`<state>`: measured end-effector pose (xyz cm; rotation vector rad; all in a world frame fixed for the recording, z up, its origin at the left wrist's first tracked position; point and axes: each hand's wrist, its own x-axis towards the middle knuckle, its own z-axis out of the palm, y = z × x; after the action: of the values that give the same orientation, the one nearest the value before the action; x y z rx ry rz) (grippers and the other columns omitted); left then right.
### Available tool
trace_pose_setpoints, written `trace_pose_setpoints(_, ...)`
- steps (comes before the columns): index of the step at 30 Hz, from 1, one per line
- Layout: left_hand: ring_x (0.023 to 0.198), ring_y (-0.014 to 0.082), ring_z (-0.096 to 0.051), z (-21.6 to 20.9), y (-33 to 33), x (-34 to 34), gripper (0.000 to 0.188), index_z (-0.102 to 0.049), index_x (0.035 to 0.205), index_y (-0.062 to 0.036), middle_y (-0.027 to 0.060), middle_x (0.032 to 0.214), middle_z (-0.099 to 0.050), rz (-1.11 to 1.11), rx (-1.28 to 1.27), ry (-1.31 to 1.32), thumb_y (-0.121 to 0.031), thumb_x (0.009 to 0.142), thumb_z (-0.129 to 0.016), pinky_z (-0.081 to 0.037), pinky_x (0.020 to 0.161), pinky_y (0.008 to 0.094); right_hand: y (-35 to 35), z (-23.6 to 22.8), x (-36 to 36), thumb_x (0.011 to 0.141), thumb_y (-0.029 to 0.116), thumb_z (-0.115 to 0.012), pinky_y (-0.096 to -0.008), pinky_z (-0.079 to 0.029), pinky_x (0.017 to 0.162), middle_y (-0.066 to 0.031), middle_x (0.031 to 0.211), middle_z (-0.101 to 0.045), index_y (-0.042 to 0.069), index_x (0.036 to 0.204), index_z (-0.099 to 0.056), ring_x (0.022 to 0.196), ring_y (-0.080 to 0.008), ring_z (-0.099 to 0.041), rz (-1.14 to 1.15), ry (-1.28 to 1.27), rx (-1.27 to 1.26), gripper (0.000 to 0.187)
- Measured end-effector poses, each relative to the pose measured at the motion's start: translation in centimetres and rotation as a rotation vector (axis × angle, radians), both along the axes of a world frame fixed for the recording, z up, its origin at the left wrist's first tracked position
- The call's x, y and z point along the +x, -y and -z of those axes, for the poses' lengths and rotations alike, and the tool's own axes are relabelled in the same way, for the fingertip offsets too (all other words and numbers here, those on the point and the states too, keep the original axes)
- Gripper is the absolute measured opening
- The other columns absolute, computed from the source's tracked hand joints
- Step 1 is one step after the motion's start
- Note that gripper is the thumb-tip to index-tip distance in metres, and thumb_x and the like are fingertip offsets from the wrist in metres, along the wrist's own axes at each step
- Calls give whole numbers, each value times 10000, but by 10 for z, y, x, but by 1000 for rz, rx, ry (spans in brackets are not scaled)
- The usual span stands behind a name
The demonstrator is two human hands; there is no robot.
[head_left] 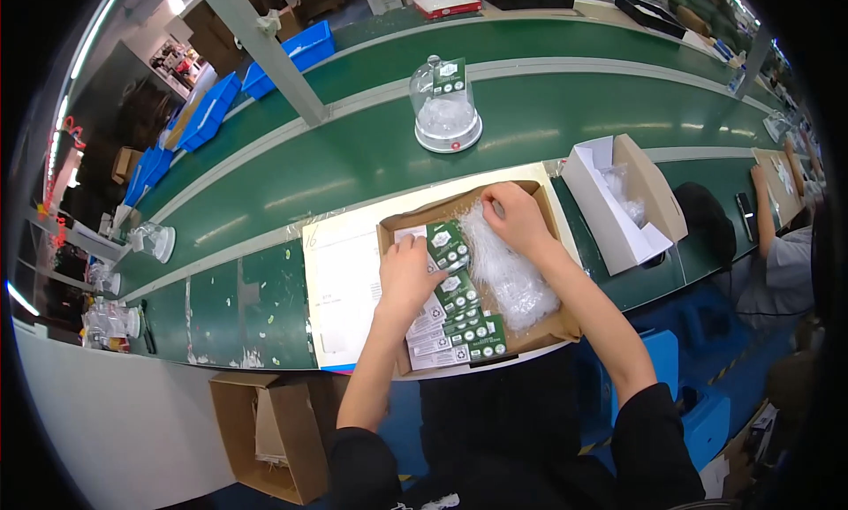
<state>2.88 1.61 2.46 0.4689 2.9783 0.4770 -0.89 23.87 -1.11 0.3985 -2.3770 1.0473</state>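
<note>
A shallow brown cardboard tray (387, 240) lies in front of me. Overlapping green-and-white printed cards (459, 291) fill its left part, and a tangled heap of thin clear plastic strands (496, 261) lies on its right, with a clear plastic bag at the near end. Over the upper left cards rests my left hand (406, 276), its thumb apart from the fingers and touching the cards. At the far end of the strands is my right hand (515, 217), fingers curled into a pinch. Whatever it pinches is too small to make out.
A clear dome on a white base (448, 137), with a green card on it, stands on the green conveyor (353, 170) ahead. To the right sits an open white box (601, 223) holding clear plastic wrap. Another person's arm (763, 201) is at far right. Blue bins (210, 113) line the far left.
</note>
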Motion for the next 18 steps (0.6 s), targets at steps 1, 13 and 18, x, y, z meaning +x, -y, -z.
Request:
trace_pose_setpoints(1,1067,370,-544,4,6,1,524,-561,1102,16,199,1186,-561,45,18,-1,-237,691,-763,-457,899,422,5,-1,0,785,61,-600,-370,-480,695,-140,814,-612,14,838,-600,780,-305,-601,-3,-7,-4,71)
trace_pose_setpoints(13,727,344,-628,17,7,2,93,-652,821,-43,154,765,-641,12,323,-281,-102,823,-580,-505,676,423,0,-4,-4,795,88,-602,-345,-473,604,-135,717,-607,16,829,-619,652,-271,-597,44,69,-155,82)
trace_pose_setpoints(18,730,335,-621,-8,9,-17,116,-613,799,-58,129,758,-638,-14,315,-291,-100,733,-699,-479,644,400,-1,4,-3,767,133,-608,-377,-501,650,-132,767,-632,44,837,-632,721,-299,-624,66,28,-29,115)
